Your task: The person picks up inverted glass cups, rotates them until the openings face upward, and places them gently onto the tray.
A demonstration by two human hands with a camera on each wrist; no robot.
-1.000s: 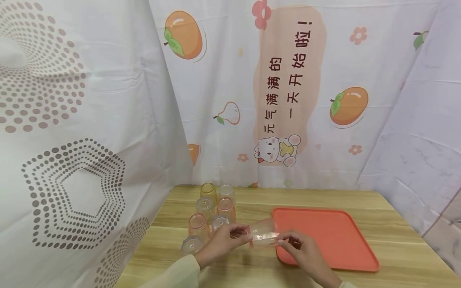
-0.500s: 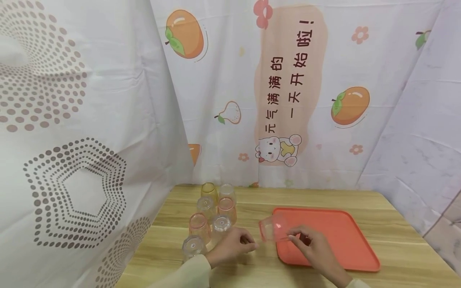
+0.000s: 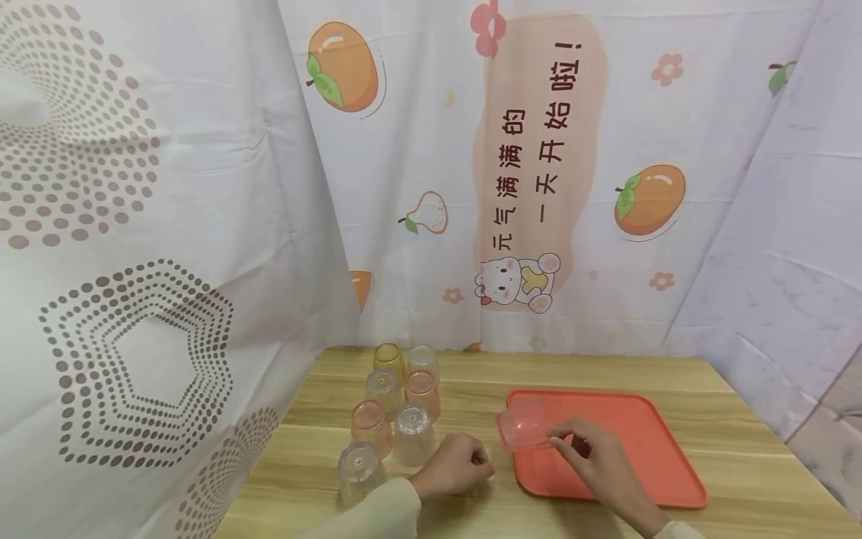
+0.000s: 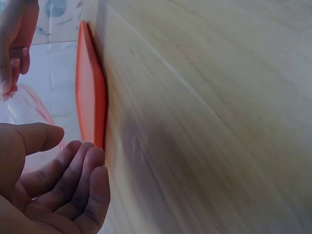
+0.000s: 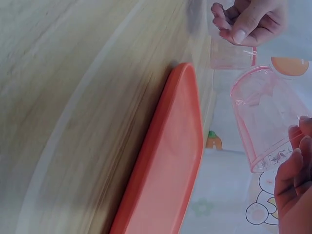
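My right hand (image 3: 602,460) pinches a transparent pink cup (image 3: 525,427) by one end, between thumb and fingers. The cup lies on its side in the air, overlapping the left part of the red tray (image 3: 626,449) in the head view. Seen from the right wrist, the pink cup (image 5: 265,114) shows a pink-edged end pointing away from the fingertips (image 5: 295,156). My left hand (image 3: 454,466) hovers over the wooden table left of the tray. Its fingers are loosely curled and hold nothing, as the left wrist view shows this hand (image 4: 58,187) with a gap between thumb and fingers.
Several transparent cups stand in a cluster on the table's left: a yellow cup (image 3: 389,361) at the back, pink ones such as this pink cup (image 3: 370,427), and clear ones such as this clear cup (image 3: 414,433). Patterned curtains (image 3: 417,150) hang behind and beside the wooden table (image 3: 471,374).
My left hand has let go of the pink cup and drawn slightly toward me. My right hand has carried the cup rightward, to the tray's left edge.
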